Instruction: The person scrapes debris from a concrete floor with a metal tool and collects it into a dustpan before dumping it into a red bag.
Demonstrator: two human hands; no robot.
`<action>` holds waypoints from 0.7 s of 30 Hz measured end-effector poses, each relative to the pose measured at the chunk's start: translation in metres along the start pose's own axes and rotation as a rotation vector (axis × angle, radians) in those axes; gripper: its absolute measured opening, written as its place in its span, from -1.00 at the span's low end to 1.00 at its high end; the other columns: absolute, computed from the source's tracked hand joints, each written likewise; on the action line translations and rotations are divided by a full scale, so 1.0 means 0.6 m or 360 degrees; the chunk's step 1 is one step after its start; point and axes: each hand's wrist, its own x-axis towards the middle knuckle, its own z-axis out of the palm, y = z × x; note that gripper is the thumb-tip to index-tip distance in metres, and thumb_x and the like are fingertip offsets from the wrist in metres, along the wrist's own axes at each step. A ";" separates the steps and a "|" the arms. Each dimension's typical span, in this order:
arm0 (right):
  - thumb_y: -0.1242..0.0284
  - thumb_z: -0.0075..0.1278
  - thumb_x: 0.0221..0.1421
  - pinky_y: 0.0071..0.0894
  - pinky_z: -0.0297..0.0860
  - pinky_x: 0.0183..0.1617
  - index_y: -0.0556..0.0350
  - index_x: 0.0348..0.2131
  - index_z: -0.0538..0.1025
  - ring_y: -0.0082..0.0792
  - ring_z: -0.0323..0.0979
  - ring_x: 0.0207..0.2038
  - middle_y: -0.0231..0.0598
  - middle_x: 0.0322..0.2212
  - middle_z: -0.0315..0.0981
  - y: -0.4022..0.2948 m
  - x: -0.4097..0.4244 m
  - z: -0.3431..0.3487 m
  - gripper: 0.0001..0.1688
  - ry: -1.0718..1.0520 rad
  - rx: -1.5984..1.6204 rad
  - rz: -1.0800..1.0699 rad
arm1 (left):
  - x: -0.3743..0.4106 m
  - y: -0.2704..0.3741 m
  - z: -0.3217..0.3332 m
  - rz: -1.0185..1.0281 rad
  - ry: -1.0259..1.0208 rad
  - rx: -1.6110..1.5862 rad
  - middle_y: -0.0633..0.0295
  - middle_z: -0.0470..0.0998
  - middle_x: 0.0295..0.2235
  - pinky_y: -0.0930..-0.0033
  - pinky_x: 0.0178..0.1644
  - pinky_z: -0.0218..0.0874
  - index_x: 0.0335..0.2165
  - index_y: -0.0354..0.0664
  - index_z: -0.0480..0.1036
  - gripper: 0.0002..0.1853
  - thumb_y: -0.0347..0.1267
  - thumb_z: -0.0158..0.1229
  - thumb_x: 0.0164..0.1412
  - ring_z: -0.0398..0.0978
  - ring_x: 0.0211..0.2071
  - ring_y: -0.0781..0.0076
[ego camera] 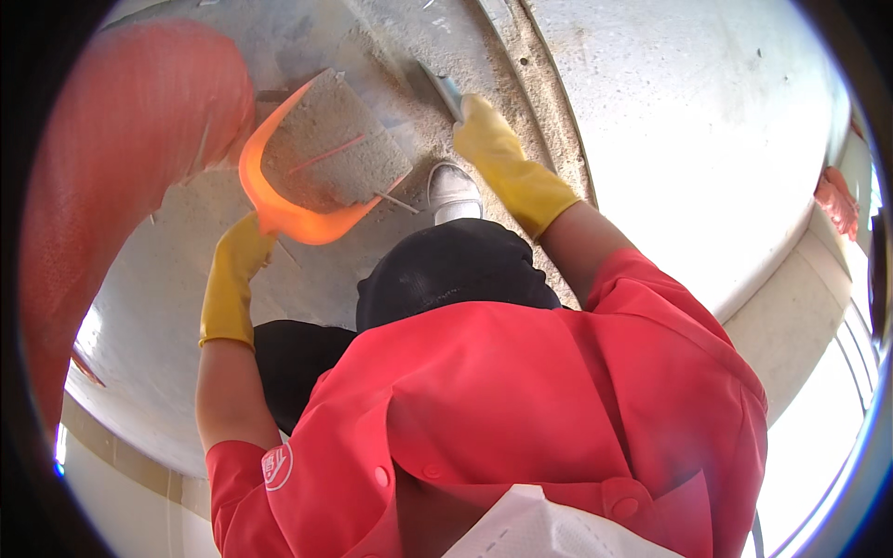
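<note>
My left hand (pixel 241 268), in a yellow rubber glove, grips the near end of an orange plastic dustpan (pixel 307 227). Grey-brown dust and a thin reddish stick lie in the pan, and a pale thin stick pokes out past its right edge. My right hand (pixel 492 143), gloved the same way, is closed on a flat-edged scraper-like tool (pixel 446 94). The tool's blade is against or just above the dusty floor, to the right of the pan; contact cannot be told.
Sandy debris (pixel 548 91) fills a curved channel on the right. A large red rounded object (pixel 139 104) stands at the left. My white shoe (pixel 453 185) rests between the pan and the channel. A pale smooth surface (pixel 670 139) spreads beyond the channel, with a reddish crumpled thing (pixel 836 202) at its far right.
</note>
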 end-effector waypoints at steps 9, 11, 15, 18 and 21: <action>0.44 0.21 0.19 -0.23 0.38 0.23 0.30 0.19 0.39 -0.14 0.51 0.05 0.03 0.07 0.51 0.136 0.133 -0.040 -0.36 -0.0310 0.1064 0.0072 | 0.015 -0.060 0.013 0.0182 0.0027 -0.0150 0.24 0.43 -0.56 0.35 -0.49 0.27 -0.09 -0.25 0.49 -0.67 -0.22 0.12 0.34 0.34 -0.63 0.46; 0.44 0.22 0.18 -0.21 0.36 0.24 0.30 0.17 0.41 -0.13 0.51 0.06 0.02 0.06 0.52 0.139 0.161 -0.031 -0.37 -0.0377 0.0968 -0.0046 | 0.011 -0.050 0.012 0.0189 0.0074 -0.0066 0.23 0.45 -0.56 0.32 -0.48 0.27 -0.10 -0.25 0.50 -0.66 -0.20 0.14 0.33 0.36 -0.63 0.44; 0.40 0.25 0.18 -0.23 0.30 0.28 0.29 0.16 0.42 -0.15 0.48 0.09 -0.02 0.07 0.52 0.107 0.163 -0.048 -0.37 -0.0377 0.0955 -0.0159 | -0.007 -0.029 -0.001 0.0311 0.0143 0.0053 0.20 0.48 -0.56 0.27 -0.47 0.29 -0.12 -0.25 0.51 -0.66 -0.19 0.14 0.32 0.41 -0.61 0.40; 0.37 0.25 0.17 -0.24 0.26 0.32 0.28 0.12 0.44 -0.15 0.45 0.12 -0.04 0.04 0.54 0.044 0.090 -0.076 -0.40 -0.0346 0.1145 -0.0132 | -0.010 -0.039 0.000 0.0403 0.0232 0.0055 0.20 0.50 -0.55 0.25 -0.46 0.29 -0.13 -0.24 0.52 -0.68 -0.20 0.13 0.32 0.43 -0.60 0.39; 0.37 0.23 0.18 -0.21 0.31 0.26 0.22 0.08 0.45 -0.18 0.46 0.08 -0.05 -0.02 0.56 -0.007 0.036 -0.087 -0.46 -0.0327 0.1324 -0.0115 | -0.012 -0.024 -0.005 0.0406 0.0282 0.0337 0.20 0.50 -0.56 0.25 -0.46 0.28 -0.16 -0.22 0.52 -0.70 -0.21 0.11 0.31 0.44 -0.59 0.40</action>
